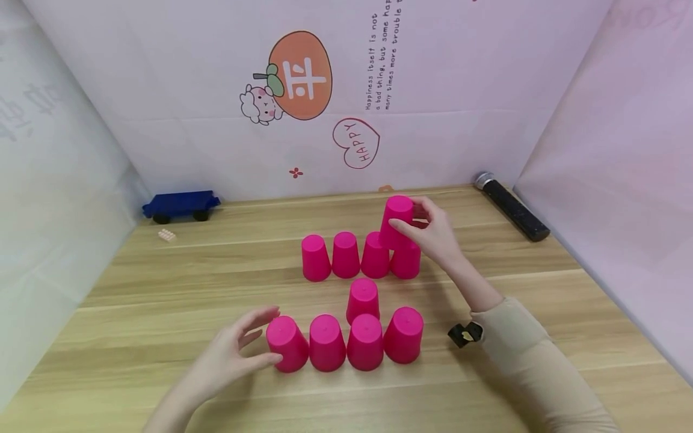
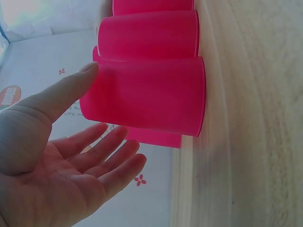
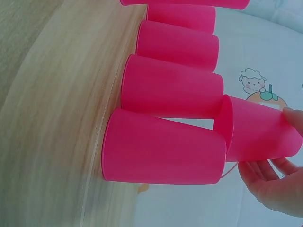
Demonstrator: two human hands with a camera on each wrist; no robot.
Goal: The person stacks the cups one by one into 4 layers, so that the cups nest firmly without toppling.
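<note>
My right hand point(image 1: 433, 231) grips an upside-down pink plastic cup point(image 1: 397, 219), thumb on one side and fingers on the other. That cup is tilted slightly, its rim right at the tops of the two right-hand cups of the back row; the right wrist view shows the held cup point(image 3: 265, 130) beside the top of an end cup point(image 3: 165, 149). My left hand point(image 1: 233, 352) is at the leftmost front cup point(image 1: 287, 344), thumb tip at its side. In the left wrist view, the relaxed fingers point(image 2: 104, 156) lie spread beside this cup point(image 2: 144, 97).
Several upside-down pink cups form the back row point(image 1: 345, 255) and front row point(image 1: 327, 343), with a single cup point(image 1: 363, 300) between. A blue toy wagon point(image 1: 181, 204) and small pale block point(image 1: 166, 235) stand back left. A microphone point(image 1: 511, 205) lies back right, near the white side wall.
</note>
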